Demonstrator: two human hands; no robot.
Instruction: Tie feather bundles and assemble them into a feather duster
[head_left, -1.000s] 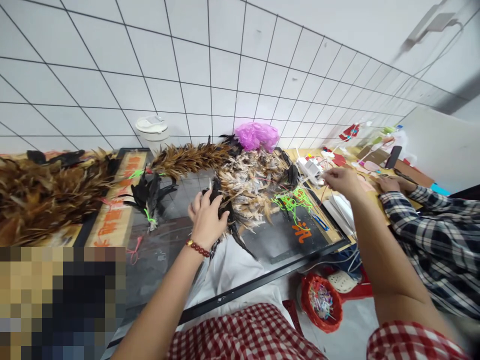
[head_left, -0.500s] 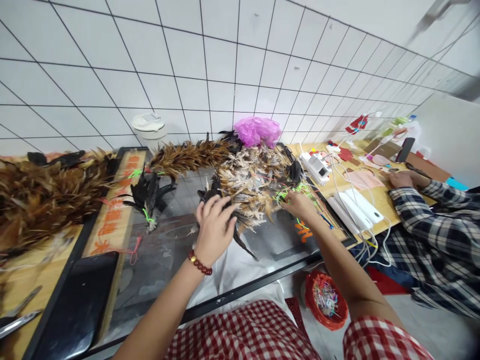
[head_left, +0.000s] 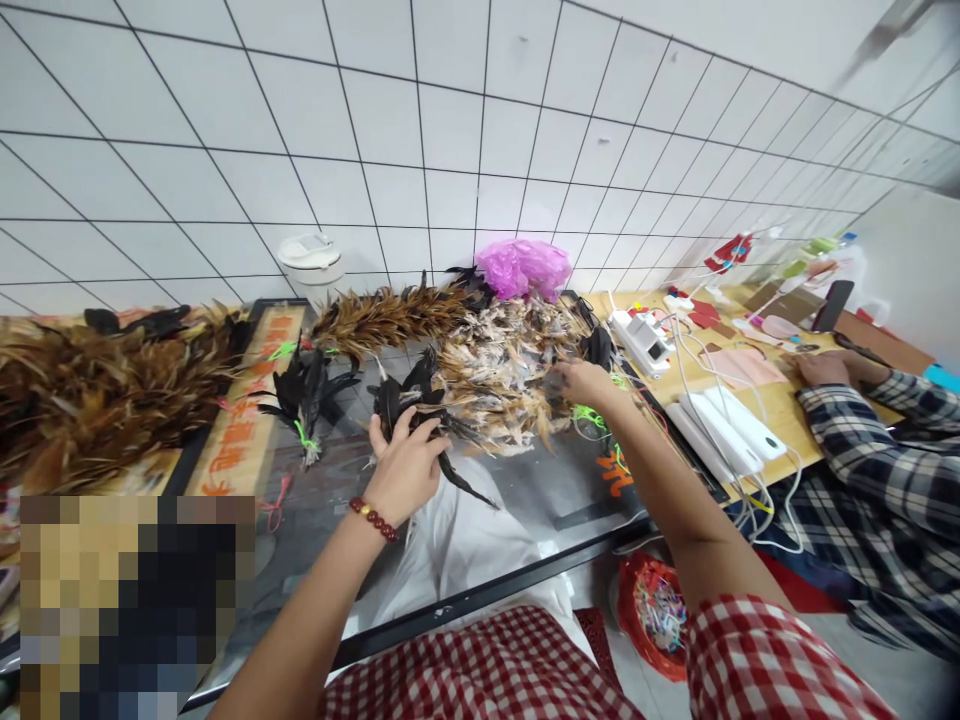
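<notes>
My left hand (head_left: 405,462) lies with fingers spread over a loose bunch of black feathers (head_left: 409,395), touching them. One long dark feather (head_left: 469,485) sticks out to the right below it. My right hand (head_left: 586,385) is at the right side of a pile of pale tan and white feathers (head_left: 495,375). Its fingers are curled together, and whatever they hold is too small to make out. Bright green ties (head_left: 590,418) lie just below that hand. Left of my left hand is a black feather bundle (head_left: 304,395) bound with a green tie (head_left: 305,437).
Brown feather garlands (head_left: 390,318) lie along the back and left. Behind them stand a white lidded container (head_left: 311,258) and a pink plastic bag (head_left: 523,268). A power strip (head_left: 641,340) and white devices (head_left: 739,425) with cables sit right, near another person's plaid sleeve (head_left: 855,425). A red-lined bin (head_left: 652,615) stands below.
My right hand has moved from the green ties up and left to the edge of the pale feather pile. My left hand has shifted slightly left, still over the black feathers.
</notes>
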